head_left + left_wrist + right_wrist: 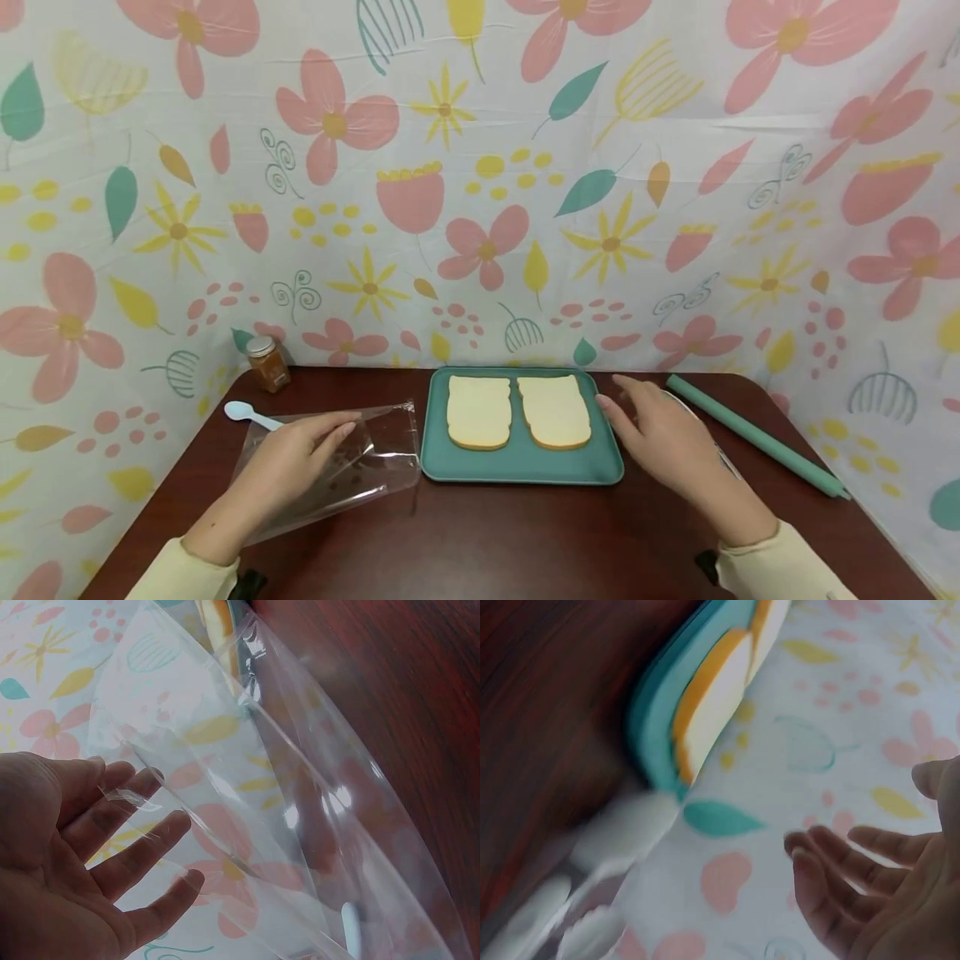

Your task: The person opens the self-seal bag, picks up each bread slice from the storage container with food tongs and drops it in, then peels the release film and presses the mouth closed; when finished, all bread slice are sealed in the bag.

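My left hand pinches the edge of a clear plastic bag between thumb and index finger, left of the tray. In the left wrist view its other fingers spread loosely beside the film. Two slices of white bread with brown crusts lie side by side on a teal tray. At the tray's right edge hovers my right hand, fingers loosely bent and holding nothing. Beneath it, a pale-edged item is mostly hidden; the right wrist view shows blurred white, spoon-like shapes near the tray.
A light blue spoon lies at the left, partly behind the bag. A small jar with a metal lid stands at the back left corner. Along the right side of the dark table lies a long green rod. Flowered cloth hangs behind.
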`<state>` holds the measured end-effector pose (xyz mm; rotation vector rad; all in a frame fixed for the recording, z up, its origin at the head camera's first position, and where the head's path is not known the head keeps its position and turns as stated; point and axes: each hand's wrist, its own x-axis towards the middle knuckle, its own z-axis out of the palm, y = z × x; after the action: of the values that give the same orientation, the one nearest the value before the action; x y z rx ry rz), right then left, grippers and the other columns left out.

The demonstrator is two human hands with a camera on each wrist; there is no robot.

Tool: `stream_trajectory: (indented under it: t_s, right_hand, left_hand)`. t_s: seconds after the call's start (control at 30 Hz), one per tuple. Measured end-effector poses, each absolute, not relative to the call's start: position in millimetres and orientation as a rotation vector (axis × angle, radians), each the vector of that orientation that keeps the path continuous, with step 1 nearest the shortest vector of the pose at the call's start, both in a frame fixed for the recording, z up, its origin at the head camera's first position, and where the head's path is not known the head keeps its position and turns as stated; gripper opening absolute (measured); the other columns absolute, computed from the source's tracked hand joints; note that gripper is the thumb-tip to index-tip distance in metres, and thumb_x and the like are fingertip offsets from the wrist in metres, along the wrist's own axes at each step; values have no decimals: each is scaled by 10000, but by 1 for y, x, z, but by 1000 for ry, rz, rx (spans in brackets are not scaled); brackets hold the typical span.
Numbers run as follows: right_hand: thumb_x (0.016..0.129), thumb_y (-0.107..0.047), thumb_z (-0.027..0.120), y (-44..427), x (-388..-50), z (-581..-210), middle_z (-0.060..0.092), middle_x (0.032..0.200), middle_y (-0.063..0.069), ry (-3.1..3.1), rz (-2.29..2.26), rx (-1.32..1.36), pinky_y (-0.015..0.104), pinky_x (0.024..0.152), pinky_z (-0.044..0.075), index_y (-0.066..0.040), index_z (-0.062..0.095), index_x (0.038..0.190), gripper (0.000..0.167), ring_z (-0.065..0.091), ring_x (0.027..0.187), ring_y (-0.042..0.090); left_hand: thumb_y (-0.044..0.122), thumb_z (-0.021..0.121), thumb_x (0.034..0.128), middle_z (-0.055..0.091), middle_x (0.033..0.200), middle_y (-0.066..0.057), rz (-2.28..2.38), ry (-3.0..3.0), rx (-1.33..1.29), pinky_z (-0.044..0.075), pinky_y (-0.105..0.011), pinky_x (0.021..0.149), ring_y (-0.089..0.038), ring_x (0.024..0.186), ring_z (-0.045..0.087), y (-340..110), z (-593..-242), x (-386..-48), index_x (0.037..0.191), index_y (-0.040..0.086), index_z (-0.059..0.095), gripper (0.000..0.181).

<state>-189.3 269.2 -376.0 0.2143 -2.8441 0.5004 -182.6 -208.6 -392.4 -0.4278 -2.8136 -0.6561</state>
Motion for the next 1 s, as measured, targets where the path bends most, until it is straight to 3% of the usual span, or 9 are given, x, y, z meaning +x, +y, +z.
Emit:
stream_trajectory:
  t_s: [0.17,0.47,0.63,0.8,0.93,1.0]
  right_hand:
    - [1077,-696,431,297,-186,-383,611,1415,319,-2853,348,99,705,859,557,-4,489,1553,841,607,1257,530]
    - [1037,-749,465,340,-180,-396,512,1447,401,-2936,230,30,731,835,486,38,380,1593,967,540,1169,651]
    - [1022,-795,428,355,-179,-402,461,1435,485,-3031,163,3,747,898,491,153,295,1587,1112,524,1150,696]
    - [989,-859,388,367,-180,-405,415,1445,513,-3163,105,-31,663,788,547,196,192,1596,1233,632,1039,621]
    - [945,-914,382,374,-180,-406,313,1484,528,-3297,109,-81,532,627,542,174,98,1628,1315,688,810,429]
    - [924,-937,383,375,-180,-408,287,1488,535,-3359,108,-106,509,608,536,178,78,1629,1353,682,768,367]
  left_hand:
    - [323,614,1106,794,1290,-48,-652,-2807,-425,599,-585,992,-318,1222,750,-207,-394,-180,1338,203,766,302]
    - [333,604,1110,792,1296,-35,-642,-2834,-427,600,-583,994,-304,1214,753,-207,-394,-182,1336,206,765,306]
    - [330,611,1106,789,1304,-45,-640,-2845,-411,598,-589,993,-318,1221,748,-208,-395,-180,1338,206,765,305]
    - [330,612,1107,791,1295,-38,-648,-2829,-401,598,-588,995,-315,1224,746,-208,-396,-180,1331,211,770,299]
    - [337,612,1106,796,1283,-22,-648,-2821,-408,601,-584,986,-300,1206,755,-208,-395,-182,1323,221,773,294]
    - [334,615,1105,800,1273,-17,-645,-2818,-415,603,-580,980,-293,1193,760,-209,-395,-183,1319,219,775,291]
